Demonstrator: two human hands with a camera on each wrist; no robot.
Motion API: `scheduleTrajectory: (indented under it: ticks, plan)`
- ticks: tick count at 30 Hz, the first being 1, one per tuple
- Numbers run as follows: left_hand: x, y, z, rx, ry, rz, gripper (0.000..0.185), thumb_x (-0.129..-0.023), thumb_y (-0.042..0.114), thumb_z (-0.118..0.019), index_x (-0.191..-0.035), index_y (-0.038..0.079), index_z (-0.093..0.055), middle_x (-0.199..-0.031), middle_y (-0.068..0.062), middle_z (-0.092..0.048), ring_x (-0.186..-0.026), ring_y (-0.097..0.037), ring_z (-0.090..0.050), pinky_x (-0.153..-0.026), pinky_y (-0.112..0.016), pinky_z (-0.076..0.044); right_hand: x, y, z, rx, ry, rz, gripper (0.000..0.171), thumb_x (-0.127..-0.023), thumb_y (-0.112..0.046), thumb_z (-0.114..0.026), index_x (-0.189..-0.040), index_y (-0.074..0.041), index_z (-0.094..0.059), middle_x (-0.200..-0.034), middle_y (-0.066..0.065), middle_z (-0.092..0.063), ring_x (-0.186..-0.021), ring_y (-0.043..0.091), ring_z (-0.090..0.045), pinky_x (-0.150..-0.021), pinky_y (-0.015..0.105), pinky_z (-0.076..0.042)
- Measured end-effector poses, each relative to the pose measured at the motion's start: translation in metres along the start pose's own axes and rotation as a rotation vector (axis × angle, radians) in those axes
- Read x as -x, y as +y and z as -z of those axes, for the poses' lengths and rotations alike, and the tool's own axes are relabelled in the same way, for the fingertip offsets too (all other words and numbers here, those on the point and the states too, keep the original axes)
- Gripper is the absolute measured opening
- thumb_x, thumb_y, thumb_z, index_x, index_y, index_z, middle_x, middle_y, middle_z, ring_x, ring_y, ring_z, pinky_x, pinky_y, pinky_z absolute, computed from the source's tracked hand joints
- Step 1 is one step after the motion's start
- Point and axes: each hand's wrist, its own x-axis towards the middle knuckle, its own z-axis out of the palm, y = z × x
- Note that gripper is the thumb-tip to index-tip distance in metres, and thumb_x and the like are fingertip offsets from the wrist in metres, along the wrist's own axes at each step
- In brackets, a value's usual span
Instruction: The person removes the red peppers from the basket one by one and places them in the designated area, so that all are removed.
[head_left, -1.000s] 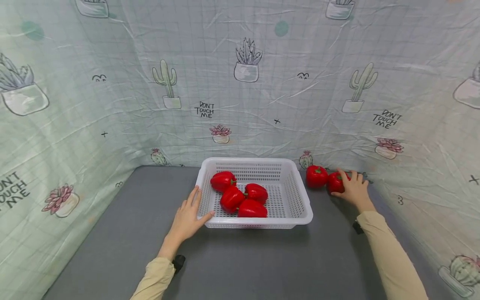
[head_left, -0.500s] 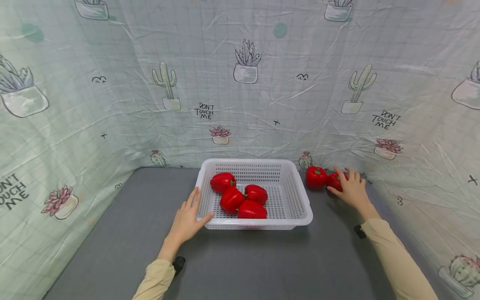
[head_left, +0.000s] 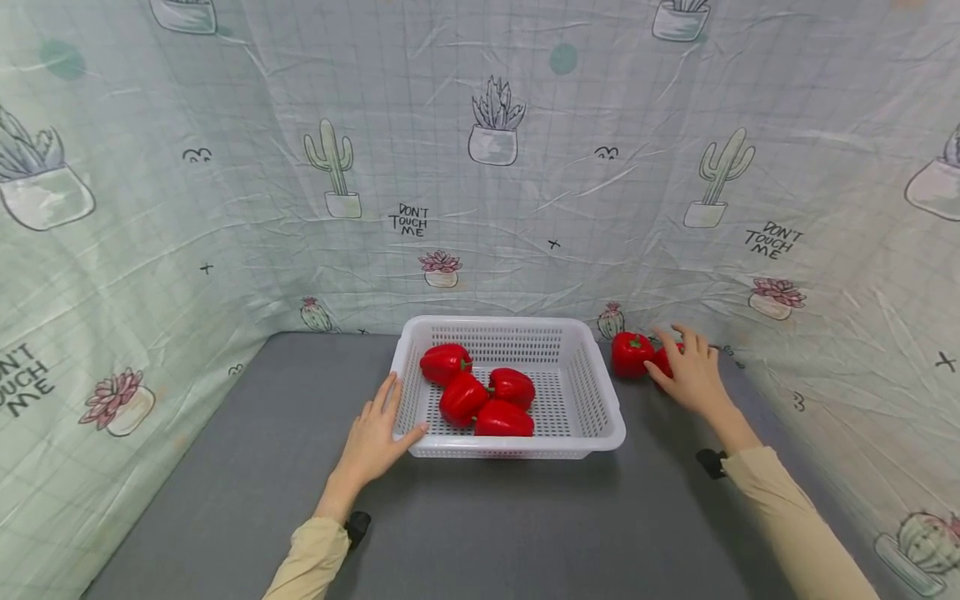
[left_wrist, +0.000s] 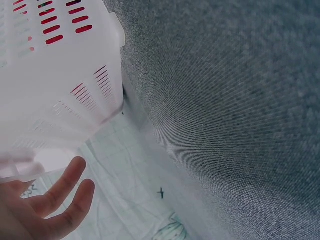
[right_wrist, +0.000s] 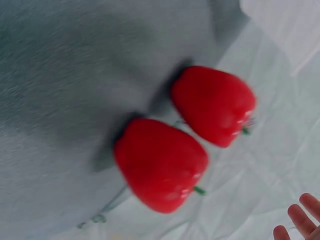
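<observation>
A white plastic basket [head_left: 611, 433] holds several red bell peppers [head_left: 463, 398]. At its near left corner my left hand [head_left: 371, 440] rests on the rim, fingers extended and thumb along the front edge. In the left wrist view two fingers [left_wrist: 75, 187] are spread beside the basket wall [left_wrist: 45, 90]. Two more bell peppers lie side by side right of the basket: a left one [head_left: 632, 355] and a right one [head_left: 663, 360], partly hidden under my right hand [head_left: 693, 375]. That hand is spread above them; the right wrist view shows its fingertips [right_wrist: 300, 220] apart from both peppers.
A grey table surface [head_left: 510, 525] lies under everything. Cloth walls [head_left: 525, 208] with cactus prints rise behind the basket and along both sides. The two loose peppers [right_wrist: 160, 165] sit close to the back cloth.
My right hand has shifted left and off the right pepper, toward the left one. Both loose peppers stay where they were. My left hand and the basket have not moved.
</observation>
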Motion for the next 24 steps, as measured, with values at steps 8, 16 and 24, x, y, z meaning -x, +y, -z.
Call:
scheduleTrajectory:
  ticks: [8,16,24]
  plan:
    - [0.000,0.000,0.001,0.003,0.002,0.000,0.083,-0.078,0.049,-0.058,-0.140,0.003,-0.027,-0.147,-0.011,-0.023,-0.105,-0.035,-0.047,-0.080,-0.053,-0.041,-0.012,-0.026,0.015,-0.041,0.074,0.078,0.059,-0.075,-0.020,-0.068,-0.127,-0.006,-0.042,-0.124,0.027,-0.037,-0.109,0.047,-0.035,-0.083,0.061,-0.027]
    - [-0.001,0.000,-0.001,0.001,0.005,-0.007,0.084,-0.078,0.049,-0.058,-0.140,0.002,-0.026,-0.147,-0.011,-0.023,-0.104,-0.035,-0.048,-0.080,-0.054,-0.042,-0.022,-0.052,0.027,-0.068,0.125,0.167,0.059,-0.074,-0.020,-0.069,-0.126,-0.007,-0.042,-0.123,0.026,-0.040,-0.109,0.044,-0.036,-0.081,0.059,-0.030]
    - [0.000,0.001,0.000,0.005,-0.002,0.004,0.084,-0.078,0.049,-0.058,-0.140,0.003,-0.026,-0.147,-0.011,-0.022,-0.104,-0.035,-0.047,-0.080,-0.053,-0.041,-0.032,-0.075,0.034,-0.073,0.128,0.215,0.060,-0.075,-0.023,-0.068,-0.127,-0.008,-0.043,-0.126,0.024,-0.040,-0.110,0.043,-0.036,-0.082,0.059,-0.030]
